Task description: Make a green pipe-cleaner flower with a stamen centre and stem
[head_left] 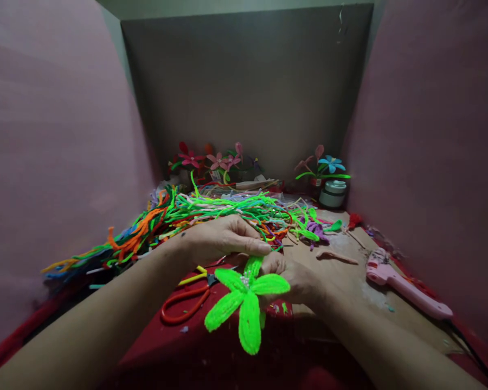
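A bright green pipe-cleaner flower (250, 317) with several petals and a pale beaded centre faces me, low in the middle of the view. My left hand (228, 238) pinches its top petal between thumb and fingers. Behind the flower, my right hand (288, 279) is closed around its back; the petals partly hide those fingers and whatever stem they grip. Just left of the flower lie red-handled scissors (187, 309) on the red cloth, beside a yellow-handled tool (193, 277).
A heap of coloured pipe cleaners (228, 208) spreads behind my hands. On the right, a pink glue gun (409, 287) rests on a wooden board (350, 260). Finished flowers (217, 161) and a lidded jar (332, 194) stand at the back. Pinkish panels (57, 135) rise on both sides.
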Motion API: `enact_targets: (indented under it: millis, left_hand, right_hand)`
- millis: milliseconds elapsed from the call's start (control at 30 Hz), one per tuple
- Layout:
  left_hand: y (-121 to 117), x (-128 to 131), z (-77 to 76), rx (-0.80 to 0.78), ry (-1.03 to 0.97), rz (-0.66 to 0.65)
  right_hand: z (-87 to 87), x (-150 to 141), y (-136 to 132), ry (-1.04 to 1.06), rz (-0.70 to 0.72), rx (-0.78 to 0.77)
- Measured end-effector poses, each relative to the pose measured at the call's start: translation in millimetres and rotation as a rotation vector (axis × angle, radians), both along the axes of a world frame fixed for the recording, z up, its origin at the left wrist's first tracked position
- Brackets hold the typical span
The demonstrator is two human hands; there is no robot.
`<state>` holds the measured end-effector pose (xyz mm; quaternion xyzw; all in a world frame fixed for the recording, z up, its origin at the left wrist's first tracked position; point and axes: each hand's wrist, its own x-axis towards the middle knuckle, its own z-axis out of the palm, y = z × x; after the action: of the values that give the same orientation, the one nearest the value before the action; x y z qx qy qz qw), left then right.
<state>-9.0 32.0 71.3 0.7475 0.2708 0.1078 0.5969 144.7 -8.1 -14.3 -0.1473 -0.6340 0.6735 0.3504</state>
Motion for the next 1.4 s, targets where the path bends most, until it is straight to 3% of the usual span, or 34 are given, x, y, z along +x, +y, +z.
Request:
enact_targets:
  millis: [200,333,400,467,533,600,733,867,933,1033,1133,1267,1333,1400]
  left_hand:
    - [-10,4,-9.0,-0.056,-0.038,0.24]
    - [-13,2,-3.8,0.063,0.052,0.334]
    - [-16,-4,0.7,0.151,-0.002,0.36]
    - [-19,-15,5.4,0.287,-0.121,0.384]
    - [-24,-27,8.3,0.538,-0.19,0.385]
    - [-29,-37,6.7,0.83,-0.108,0.267]
    - [-30,-39,-15.2,1.294,-0.043,0.27]
    - [-20,-32,-44.4,1.524,-0.05,0.279]
    - [-16,-29,-50.9,1.538,-0.106,0.297]
    - [-13,-29,-46.0,1.272,-0.148,0.458]
    - [-14,-36,-33.3,0.685,-0.22,0.725]
    - [-19,-46,-26.7,0.025,-0.355,0.629]
    - [-25,-44,-29.6,-0.158,-0.345,0.551]
    - [-32,-38,-34.3,-0.242,-0.308,0.499]
  right_hand:
    - [2.9,0,0,-0.007,-0.078,0.088]
    - [5.9,0,-2,-0.001,-0.101,0.103]
    - [5.7,1,-2,0.019,-0.118,0.084]
    - [5.2,3,-1,0.062,-0.15,0.065]
    - [4.4,3,0,0.083,-0.193,0.057]
    - [3.3,3,1,0.077,-0.239,0.061]
    - [-1.1,1,2,0.092,-0.261,0.04]
    - [-1.0,2,1,0.127,-0.24,-0.024]
    - [1.9,3,2,0.11,-0.252,-0.018]
    - [6.1,4,3,0.062,-0.265,0.019]
    - [6.8,5,6,0.064,-0.306,0.058]
    - [5.1,5,8,0.08,-0.36,0.104]
    - [5.1,5,8,0.072,-0.374,0.137]
    - [5.3,5,8,0.074,-0.399,0.153]
